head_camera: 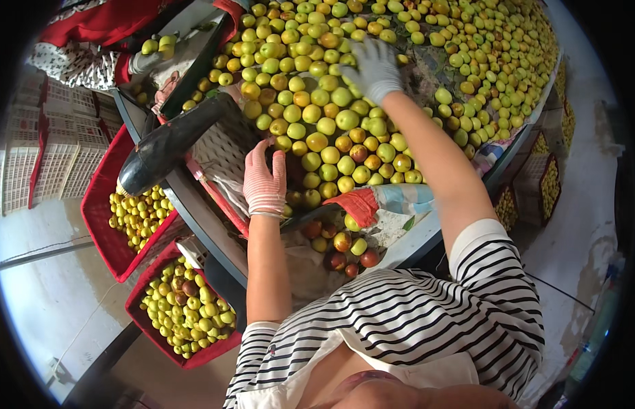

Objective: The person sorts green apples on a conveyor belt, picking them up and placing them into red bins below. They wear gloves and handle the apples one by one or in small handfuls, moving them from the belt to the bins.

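Note:
Green-yellow jujubes (346, 119), some with brown patches, cover the big sorting table. My left hand (265, 179), in a pink striped glove with a bracelet at the wrist, is at the pile's near left edge, beside a woven basket (218, 148). Its thumb and fingers are apart, and nothing shows between them. Farther up, my right hand (374, 69), in a grey glove, lies palm down over the jujubes with fingers spread; what is under the palm is hidden. Several browner jujubes (343, 242) lie near the table's front edge, below an orange cloth (354, 204).
Two red-lined crates of jujubes (187, 312) (143, 214) stand at the lower left, near a black curved chute (169, 145). A co-worker's gloved hand (143, 62) holds jujubes at the upper left. White plastic crates (59, 168) are stacked left; filled crates (535, 189) stand right.

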`<state>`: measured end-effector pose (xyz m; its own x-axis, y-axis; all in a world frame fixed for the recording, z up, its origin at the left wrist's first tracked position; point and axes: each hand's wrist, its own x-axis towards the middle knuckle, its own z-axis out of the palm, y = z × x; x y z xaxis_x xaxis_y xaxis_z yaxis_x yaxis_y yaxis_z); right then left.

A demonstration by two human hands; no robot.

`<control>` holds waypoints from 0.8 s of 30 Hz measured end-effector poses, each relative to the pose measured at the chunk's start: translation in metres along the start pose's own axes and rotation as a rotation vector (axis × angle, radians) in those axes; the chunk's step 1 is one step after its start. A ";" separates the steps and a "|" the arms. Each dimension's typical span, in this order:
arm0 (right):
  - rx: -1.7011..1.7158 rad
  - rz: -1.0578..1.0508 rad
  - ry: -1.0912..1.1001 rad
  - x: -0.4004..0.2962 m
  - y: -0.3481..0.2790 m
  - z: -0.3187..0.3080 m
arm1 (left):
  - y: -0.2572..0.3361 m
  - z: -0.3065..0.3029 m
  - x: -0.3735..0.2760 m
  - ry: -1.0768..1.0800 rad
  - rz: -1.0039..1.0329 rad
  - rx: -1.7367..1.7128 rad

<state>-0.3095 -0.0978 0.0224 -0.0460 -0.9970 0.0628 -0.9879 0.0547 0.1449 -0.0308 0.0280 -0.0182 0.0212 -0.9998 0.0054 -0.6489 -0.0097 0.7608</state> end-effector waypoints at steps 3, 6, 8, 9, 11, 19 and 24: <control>-0.013 -0.052 0.059 0.015 -0.044 0.014 | 0.002 0.001 0.003 0.052 0.083 0.005; -0.005 -0.203 0.018 0.004 -0.081 0.008 | 0.008 -0.004 0.006 0.081 0.052 -0.037; 0.044 -0.273 0.020 -0.016 -0.100 0.004 | 0.009 -0.005 0.005 0.068 0.015 -0.051; 0.052 -0.299 0.028 -0.027 -0.108 0.000 | -0.002 -0.001 0.004 0.094 0.037 -0.026; 0.127 -0.427 0.018 -0.045 -0.110 0.012 | -0.004 0.000 0.008 0.100 0.054 -0.058; 0.700 -0.780 -0.375 -0.147 -0.016 -0.034 | 0.005 0.001 0.007 0.038 0.147 -0.086; 0.288 -0.170 -0.348 -0.167 0.139 -0.082 | 0.011 0.000 0.002 -0.038 0.162 -0.048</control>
<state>-0.4271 0.0810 0.1128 0.1212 -0.9526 -0.2789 -0.9842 -0.0788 -0.1584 -0.0377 0.0257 -0.0099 -0.1102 -0.9882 0.1067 -0.6043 0.1519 0.7822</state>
